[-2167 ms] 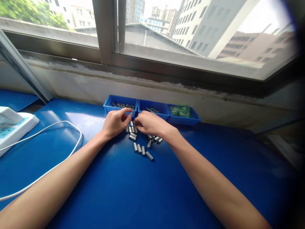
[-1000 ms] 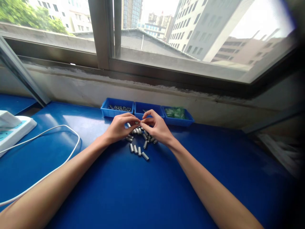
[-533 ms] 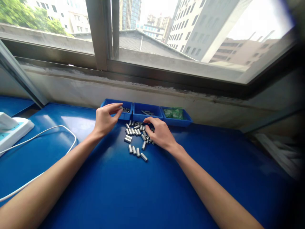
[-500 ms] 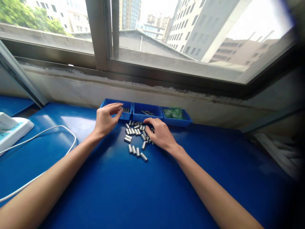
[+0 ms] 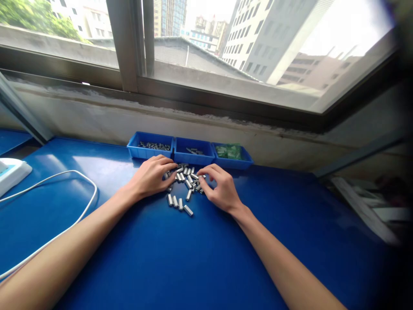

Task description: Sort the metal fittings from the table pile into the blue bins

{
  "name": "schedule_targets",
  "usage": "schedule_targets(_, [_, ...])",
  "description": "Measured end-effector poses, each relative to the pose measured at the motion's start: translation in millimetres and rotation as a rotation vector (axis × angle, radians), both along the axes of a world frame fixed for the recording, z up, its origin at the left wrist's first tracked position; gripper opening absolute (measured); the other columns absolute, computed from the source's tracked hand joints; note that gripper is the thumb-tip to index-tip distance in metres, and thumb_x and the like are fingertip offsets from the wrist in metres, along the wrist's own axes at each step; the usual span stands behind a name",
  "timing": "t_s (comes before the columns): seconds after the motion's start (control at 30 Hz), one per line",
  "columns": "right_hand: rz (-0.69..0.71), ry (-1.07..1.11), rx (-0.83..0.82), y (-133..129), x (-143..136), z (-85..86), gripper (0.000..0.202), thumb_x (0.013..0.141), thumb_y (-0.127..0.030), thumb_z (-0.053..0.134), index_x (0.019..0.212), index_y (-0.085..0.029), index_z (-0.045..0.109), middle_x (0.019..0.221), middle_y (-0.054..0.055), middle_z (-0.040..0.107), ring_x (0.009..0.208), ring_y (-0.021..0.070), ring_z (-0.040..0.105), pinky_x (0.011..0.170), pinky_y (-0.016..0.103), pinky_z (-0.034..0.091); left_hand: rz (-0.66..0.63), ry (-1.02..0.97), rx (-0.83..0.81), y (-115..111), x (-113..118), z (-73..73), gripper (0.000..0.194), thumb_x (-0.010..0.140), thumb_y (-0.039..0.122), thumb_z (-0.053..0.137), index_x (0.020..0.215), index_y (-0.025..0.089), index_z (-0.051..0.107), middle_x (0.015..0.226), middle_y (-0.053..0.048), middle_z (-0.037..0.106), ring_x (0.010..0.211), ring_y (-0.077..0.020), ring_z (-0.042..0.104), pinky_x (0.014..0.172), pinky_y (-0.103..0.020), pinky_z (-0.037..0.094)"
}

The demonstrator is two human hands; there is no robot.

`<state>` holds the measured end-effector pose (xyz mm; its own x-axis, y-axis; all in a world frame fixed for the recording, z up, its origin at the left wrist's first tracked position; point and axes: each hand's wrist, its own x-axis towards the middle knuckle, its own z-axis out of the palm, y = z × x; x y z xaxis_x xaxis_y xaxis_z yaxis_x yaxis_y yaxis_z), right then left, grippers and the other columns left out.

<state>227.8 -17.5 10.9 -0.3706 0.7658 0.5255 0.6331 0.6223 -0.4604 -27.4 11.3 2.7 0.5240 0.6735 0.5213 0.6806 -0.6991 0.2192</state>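
Several short metal pieces (image 5: 180,204) lie loosely grouped on the blue table (image 5: 180,258). My left hand (image 5: 155,175) rests at the left side of the group, fingers apart over some pieces. On the right side, my right hand (image 5: 222,186) is curved with thumb and forefinger apart, its fingertips beside the pieces. Behind them stand three joined blue bins: the left bin (image 5: 150,153) has many small metal parts, the middle bin (image 5: 193,158) a few longer ones, and the right bin (image 5: 232,163) green packets (image 5: 229,151).
A white cable (image 5: 92,196) loops over the table at the left, near a white power strip (image 5: 15,174). Behind the bins is a wall under a window frame (image 5: 226,101). A metal post (image 5: 22,110) slants at the far left.
My left hand has moved from the left bin down to the metal pieces. My right hand stays at the right of the group, its fingers slightly shifted. The view has moved slightly.
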Motion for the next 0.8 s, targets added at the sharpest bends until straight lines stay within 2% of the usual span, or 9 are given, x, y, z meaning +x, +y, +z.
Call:
schedule_targets(0.07, [0.119,-0.038,-0.017,-5.3,5.9,2.9,0.015,0.089,-0.02,0.065,0.104,-0.021,0.068,0.105,0.007,0.067,0.087,0.0194,0.065,0.078,0.033,0.054,-0.109,-0.007,-0.002,-5.9,1.1,4.0,0.035,0.095,0.04,0.059,0.12,0.018,0.072,0.118,-0.012,0.072,0.111,-0.0282,0.063,0.099,-0.045,0.051])
schedule_targets(0.13, [0.204,-0.098,-0.028,-8.1,10.1,3.9,0.023,0.087,-0.022,0.069,0.11,-0.022,0.067,0.11,0.008,0.065,0.092,0.0209,0.066,0.08,0.034,0.055,-0.264,0.033,-0.045,-11.9,3.5,7.5,0.061,0.086,0.058,0.068,0.135,0.022,0.063,0.132,-0.014,0.064,0.123,-0.0318,0.056,0.105,-0.047,0.047])
schedule_targets(0.2, [0.247,-0.138,-0.031,-8.1,11.4,2.3,0.028,0.086,-0.023,0.07,0.113,-0.022,0.066,0.114,0.009,0.065,0.097,0.0226,0.067,0.083,0.035,0.056,-0.317,0.052,-0.086,-16.5,7.6,8.7,0.088,0.074,0.072,0.073,0.145,0.024,0.053,0.141,-0.017,0.056,0.131,-0.0362,0.049,0.108,-0.052,0.044])
schedule_targets(0.27, [0.272,-0.146,-0.028,-6.1,10.3,-1.2,0.025,0.088,-0.022,0.068,0.113,-0.022,0.066,0.116,0.009,0.066,0.099,0.0226,0.067,0.084,0.035,0.056,-0.313,0.064,-0.107,-18.6,12.3,7.6,0.099,0.069,0.078,0.072,0.148,0.024,0.048,0.144,-0.019,0.052,0.133,-0.0389,0.046,0.11,-0.055,0.041])
schedule_targets(0.33, [0.283,-0.144,-0.005,-3.2,8.5,-5.4,0.02,0.09,-0.02,0.065,0.11,-0.022,0.067,0.115,0.009,0.068,0.1,0.0227,0.068,0.086,0.035,0.056,-0.294,0.072,-0.111,-18.9,16.0,5.7,0.093,0.074,0.073,0.071,0.148,0.022,0.047,0.144,-0.019,0.051,0.134,-0.0389,0.045,0.11,-0.055,0.039])
schedule_targets(0.5, [0.257,-0.133,0.078,1.2,7.5,-11.9,0.014,0.092,-0.017,0.061,0.104,-0.021,0.069,0.105,0.009,0.073,0.096,0.023,0.069,0.085,0.037,0.057,-0.283,0.06,-0.125,-18.6,16.6,4.3,0.072,0.085,0.048,0.068,0.147,0.021,0.046,0.143,-0.018,0.05,0.134,-0.0364,0.044,0.111,-0.053,0.04])
schedule_targets(0.63, [0.227,-0.11,0.085,0.9,8.2,-11.7,0.013,0.092,-0.016,0.059,0.098,-0.021,0.07,0.098,0.008,0.074,0.089,0.0217,0.069,0.082,0.037,0.057,-0.26,0.009,-0.138,-18.5,14.5,3.6,0.066,0.085,0.029,0.064,0.148,0.024,0.046,0.144,-0.015,0.051,0.134,-0.0341,0.045,0.113,-0.051,0.039])
schedule_targets(0.8, [0.153,0.006,0.04,0.9,6.8,-10.7,0.013,0.094,-0.019,0.06,0.097,-0.022,0.072,0.092,0.006,0.075,0.083,0.0196,0.069,0.079,0.035,0.057,-0.221,-0.053,-0.137,-14.7,13.9,-1.3,0.061,0.083,0.021,0.061,0.143,0.024,0.05,0.141,-0.013,0.053,0.133,-0.0324,0.046,0.113,-0.05,0.04])
